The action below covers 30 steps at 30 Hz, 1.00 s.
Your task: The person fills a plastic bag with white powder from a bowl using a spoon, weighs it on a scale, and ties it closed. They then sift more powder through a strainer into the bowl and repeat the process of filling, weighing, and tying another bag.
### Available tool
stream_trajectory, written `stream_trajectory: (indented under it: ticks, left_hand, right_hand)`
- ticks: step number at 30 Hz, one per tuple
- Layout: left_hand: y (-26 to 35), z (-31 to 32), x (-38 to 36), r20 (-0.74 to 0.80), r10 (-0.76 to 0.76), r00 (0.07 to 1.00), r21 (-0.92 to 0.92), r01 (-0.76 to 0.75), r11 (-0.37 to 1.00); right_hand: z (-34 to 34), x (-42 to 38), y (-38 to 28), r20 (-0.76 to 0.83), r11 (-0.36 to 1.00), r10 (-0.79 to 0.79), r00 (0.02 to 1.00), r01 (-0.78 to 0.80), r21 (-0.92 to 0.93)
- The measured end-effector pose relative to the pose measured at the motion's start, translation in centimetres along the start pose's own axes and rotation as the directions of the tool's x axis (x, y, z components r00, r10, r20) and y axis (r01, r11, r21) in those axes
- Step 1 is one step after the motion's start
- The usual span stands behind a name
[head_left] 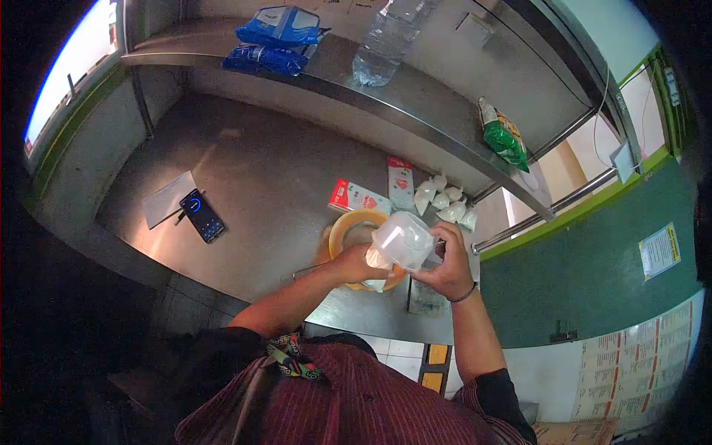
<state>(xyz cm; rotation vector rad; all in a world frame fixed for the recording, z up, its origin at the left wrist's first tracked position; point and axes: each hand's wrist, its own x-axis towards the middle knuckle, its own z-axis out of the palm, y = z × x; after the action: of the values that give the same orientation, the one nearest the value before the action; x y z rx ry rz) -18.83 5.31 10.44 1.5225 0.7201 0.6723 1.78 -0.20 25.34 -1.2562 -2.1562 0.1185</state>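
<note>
A translucent white plastic container (403,241) is tilted over an orange-yellow round bowl (338,236) on the steel counter. My right hand (449,264) has its fingers wrapped round the container's right side. At its left side, my left hand (356,264) is closed on something whitish, perhaps a bag, whose shape is partly hidden. Beyond the bowl lie two red-and-white boxes (359,197) (400,182). Several small knotted white bags (446,199) are grouped to the right of the boxes.
A phone (201,216) lies beside a pale sheet (167,199) on the counter's left. The shelf (326,81) above holds blue packets (277,38), a large clear bottle (386,44) and a green packet (504,136). A flat grey object (428,297) is near the counter's front edge.
</note>
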Motion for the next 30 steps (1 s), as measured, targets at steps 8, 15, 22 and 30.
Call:
stream_trajectory:
  ticks: [8, 15, 22, 30]
  left_hand:
    - [-0.3, -0.2, -1.8, -0.044, -0.054, 0.998, 0.077, 0.057, 0.995]
    - [-2.1, 0.5, -2.5, -0.165, -0.023, 0.986, 0.216, 0.059, 0.975]
    - [0.8, 0.7, -4.4, -0.104, -0.023, 0.994, 0.151, 0.039, 0.988]
    - [0.4, 1.3, -4.2, -0.064, 0.010, 0.998, 0.188, 0.003, 0.982]
  right_hand:
    - [2.7, -2.1, 3.6, -0.069, 0.783, 0.506, 0.860, -0.424, 0.454]
    - [2.9, -7.4, 8.2, 0.218, -0.008, 0.935, 0.280, -0.598, 0.802]
    - [4.4, -17.6, 16.4, 0.520, -0.441, 0.853, 0.046, -0.469, 0.765]
    - [4.6, -20.4, 17.9, 0.529, -0.453, 0.848, 0.015, -0.499, 0.739]
